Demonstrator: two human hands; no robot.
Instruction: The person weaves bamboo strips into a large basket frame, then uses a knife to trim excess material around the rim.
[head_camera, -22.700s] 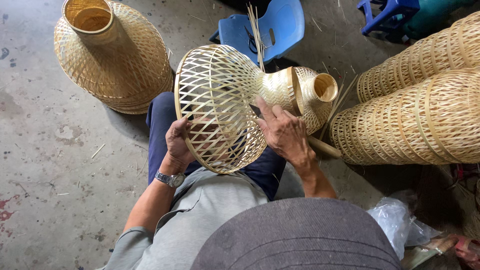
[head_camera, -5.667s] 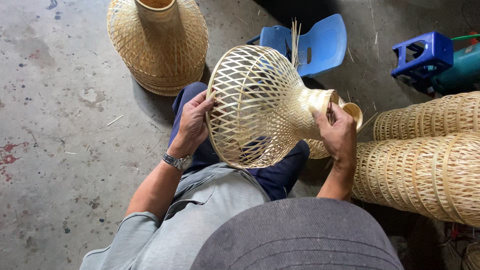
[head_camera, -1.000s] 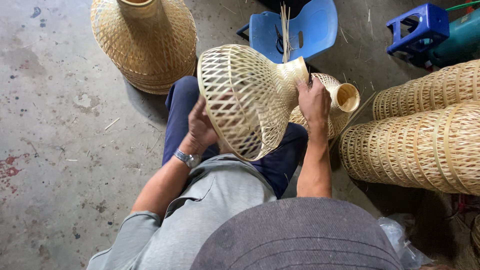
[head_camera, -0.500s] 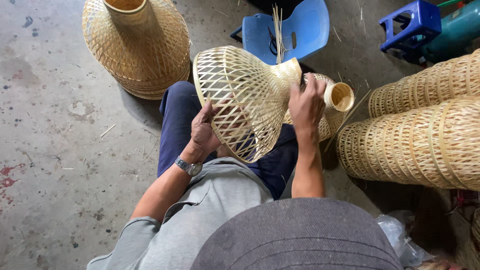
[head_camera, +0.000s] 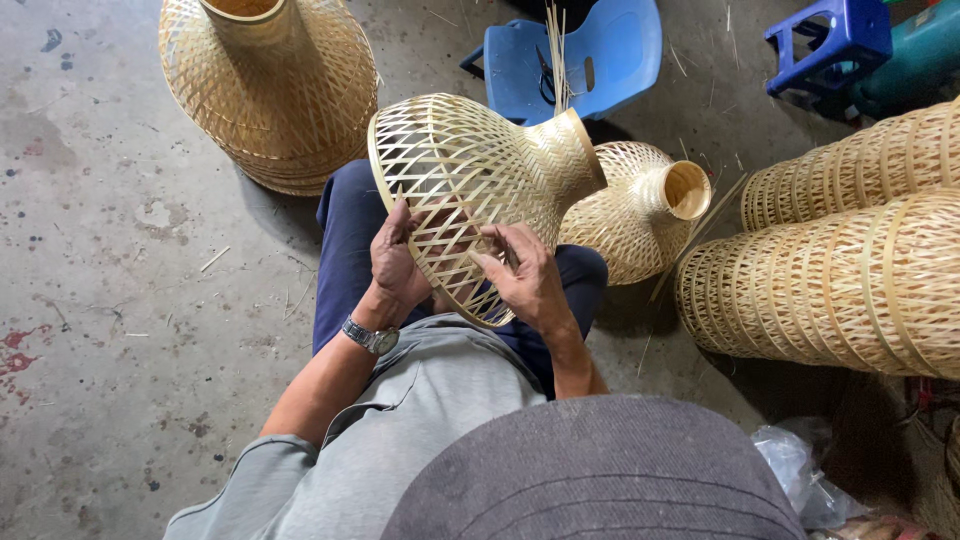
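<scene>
From the head camera, a woven bamboo lampshade (head_camera: 470, 190) lies tilted across the person's lap, its long axis running from the wide open rim at lower left to the narrow neck pointing up and right toward a blue plastic chair (head_camera: 600, 55). The left hand (head_camera: 395, 265) has its fingers curled on the lattice near the rim, and the right hand (head_camera: 525, 280) pinches the weave beside it. A second woven shade (head_camera: 635, 205) lies just behind on the concrete floor (head_camera: 110, 300).

Soft even daylight, faint shadows, sharp, no glare.
</scene>
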